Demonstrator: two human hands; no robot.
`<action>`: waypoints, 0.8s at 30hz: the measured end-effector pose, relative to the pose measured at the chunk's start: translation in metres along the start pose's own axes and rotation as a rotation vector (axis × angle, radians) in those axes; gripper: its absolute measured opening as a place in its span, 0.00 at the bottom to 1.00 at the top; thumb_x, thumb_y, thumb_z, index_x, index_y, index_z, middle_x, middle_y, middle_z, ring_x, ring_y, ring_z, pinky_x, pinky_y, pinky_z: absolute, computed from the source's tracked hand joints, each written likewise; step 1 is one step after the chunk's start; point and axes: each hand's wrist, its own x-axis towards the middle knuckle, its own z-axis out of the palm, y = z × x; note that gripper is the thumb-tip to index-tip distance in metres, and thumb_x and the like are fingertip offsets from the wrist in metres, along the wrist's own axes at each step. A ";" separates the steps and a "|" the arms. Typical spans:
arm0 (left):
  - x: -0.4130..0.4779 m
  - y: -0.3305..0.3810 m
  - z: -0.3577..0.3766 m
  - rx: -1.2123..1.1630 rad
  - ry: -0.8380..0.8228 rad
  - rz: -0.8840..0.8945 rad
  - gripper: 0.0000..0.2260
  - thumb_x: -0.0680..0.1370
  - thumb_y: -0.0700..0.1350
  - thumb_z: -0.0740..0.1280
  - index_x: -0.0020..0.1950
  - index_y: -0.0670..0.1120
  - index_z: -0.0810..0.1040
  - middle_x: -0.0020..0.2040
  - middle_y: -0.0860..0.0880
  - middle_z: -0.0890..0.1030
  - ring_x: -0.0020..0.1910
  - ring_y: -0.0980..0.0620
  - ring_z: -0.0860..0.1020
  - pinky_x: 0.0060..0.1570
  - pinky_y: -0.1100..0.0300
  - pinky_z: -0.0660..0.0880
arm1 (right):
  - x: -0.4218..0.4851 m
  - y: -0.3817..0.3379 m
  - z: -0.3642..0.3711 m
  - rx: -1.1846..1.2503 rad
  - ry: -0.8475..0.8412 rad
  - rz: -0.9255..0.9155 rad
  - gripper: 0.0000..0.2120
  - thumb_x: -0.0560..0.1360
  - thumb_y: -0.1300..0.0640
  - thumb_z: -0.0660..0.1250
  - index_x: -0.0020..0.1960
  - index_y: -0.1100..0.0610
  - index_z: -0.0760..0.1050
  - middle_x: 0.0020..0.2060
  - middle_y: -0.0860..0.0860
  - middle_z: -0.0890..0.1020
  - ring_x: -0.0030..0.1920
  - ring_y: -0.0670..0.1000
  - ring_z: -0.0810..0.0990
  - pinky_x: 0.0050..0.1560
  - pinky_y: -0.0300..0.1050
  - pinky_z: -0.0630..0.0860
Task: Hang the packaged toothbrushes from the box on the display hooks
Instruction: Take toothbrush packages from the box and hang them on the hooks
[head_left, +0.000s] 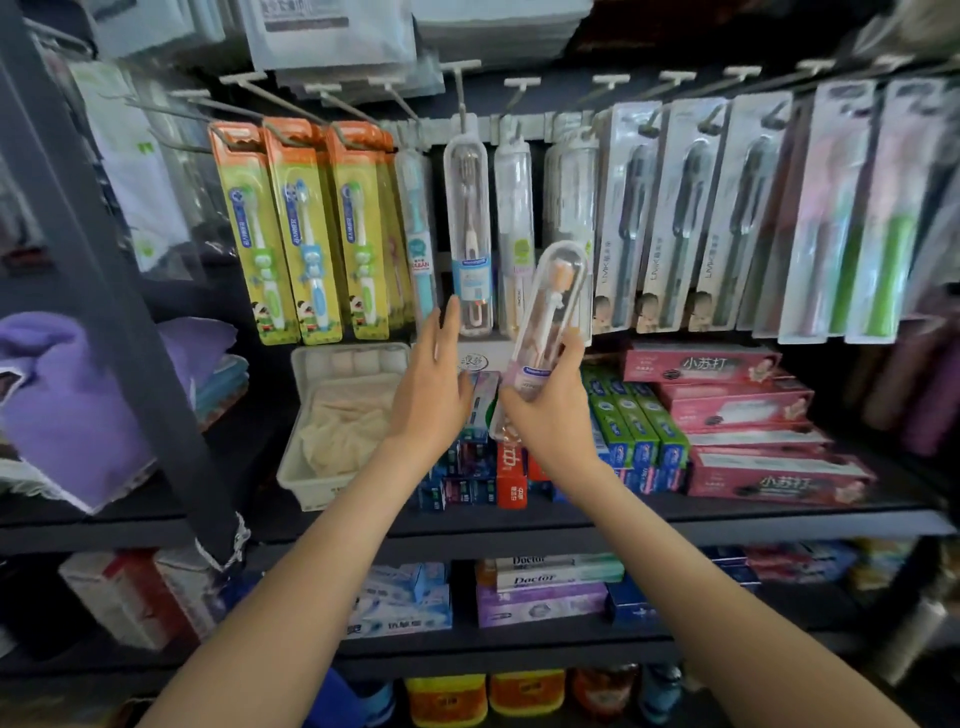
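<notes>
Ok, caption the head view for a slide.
Right hand holds a cased toothbrush below the hooks; left hand open.

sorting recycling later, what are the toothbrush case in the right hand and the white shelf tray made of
Toothbrush case: clear, glossy rigid plastic by the look; the brush shows through. White tray: probably opaque matte plastic, judging by its rounded moulded rim.

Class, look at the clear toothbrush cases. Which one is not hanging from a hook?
The tilted case with the orange brush head, gripped by the right hand. The other clear cases hang upright on hooks.
</notes>
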 end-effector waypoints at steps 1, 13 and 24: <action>0.003 0.001 -0.004 0.012 0.024 0.014 0.38 0.79 0.39 0.64 0.79 0.52 0.42 0.79 0.44 0.52 0.65 0.44 0.73 0.51 0.53 0.79 | 0.003 -0.005 -0.003 -0.006 -0.003 -0.043 0.36 0.76 0.59 0.66 0.75 0.50 0.47 0.61 0.60 0.75 0.35 0.43 0.77 0.30 0.31 0.70; 0.066 0.010 -0.059 0.026 0.262 0.033 0.33 0.79 0.41 0.64 0.79 0.50 0.51 0.78 0.44 0.55 0.76 0.46 0.55 0.73 0.52 0.54 | 0.063 -0.085 -0.015 -0.310 -0.208 -0.254 0.48 0.75 0.55 0.67 0.76 0.40 0.32 0.39 0.51 0.78 0.27 0.42 0.72 0.30 0.36 0.67; 0.088 0.005 -0.072 -0.010 0.314 0.117 0.28 0.79 0.37 0.63 0.77 0.47 0.60 0.74 0.41 0.64 0.73 0.44 0.63 0.72 0.46 0.63 | 0.084 -0.100 0.004 -0.361 -0.242 -0.113 0.47 0.73 0.57 0.66 0.78 0.46 0.36 0.36 0.54 0.81 0.33 0.50 0.79 0.34 0.41 0.75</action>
